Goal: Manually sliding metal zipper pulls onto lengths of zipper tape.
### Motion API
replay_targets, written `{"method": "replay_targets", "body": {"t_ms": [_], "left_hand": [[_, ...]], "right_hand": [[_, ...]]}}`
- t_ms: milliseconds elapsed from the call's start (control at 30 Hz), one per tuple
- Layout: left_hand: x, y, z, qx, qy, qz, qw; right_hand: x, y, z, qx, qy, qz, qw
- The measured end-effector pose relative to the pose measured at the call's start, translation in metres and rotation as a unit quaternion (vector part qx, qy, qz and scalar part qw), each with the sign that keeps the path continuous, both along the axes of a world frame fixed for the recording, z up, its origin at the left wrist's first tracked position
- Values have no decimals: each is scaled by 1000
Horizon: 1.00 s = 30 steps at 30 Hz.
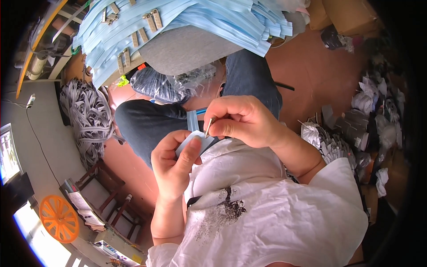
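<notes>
Above my lap, my left hand [173, 158] pinches a light blue zipper strip [192, 121] between thumb and fingers, near a pale piece at its end. Closed on a small metal zipper pull [208, 128], my right hand [247, 122] meets the left one, with the pull touching or just over the strip's end. Fingers hide how the pull and the strip join. Ahead of me, many light blue zipper strips [209, 22] lie heaped over a grey padded surface [187, 51]. Several metal zipper pulls [152, 21] rest in pairs on the strips.
Bundled grey strips [86, 120] hang or lie at the left. Under the work surface is a clear plastic bag [164, 84] with dark contents. A wooden chair [104, 191] and an orange wheel [59, 218] stand lower left. Plastic scraps [371, 111] and cardboard boxes [344, 15] fill the right.
</notes>
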<state>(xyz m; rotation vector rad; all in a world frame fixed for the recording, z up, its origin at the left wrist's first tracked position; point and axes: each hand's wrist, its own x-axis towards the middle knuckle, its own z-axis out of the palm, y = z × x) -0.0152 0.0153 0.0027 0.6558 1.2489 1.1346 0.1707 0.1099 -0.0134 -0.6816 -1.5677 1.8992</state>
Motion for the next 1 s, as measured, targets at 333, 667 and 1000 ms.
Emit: {"method": "replay_targets", "body": {"t_ms": [333, 667, 1000], "left_hand": [[2, 2, 5, 1, 63, -31, 998], [12, 2, 1, 73, 152, -32, 985], [9, 0, -5, 97, 188, -56, 976]], "right_hand": [[0, 1, -1, 4, -5, -8, 1000], [-2, 2, 2, -38, 2, -15, 999], [-1, 3, 2, -40, -4, -14, 999]]}}
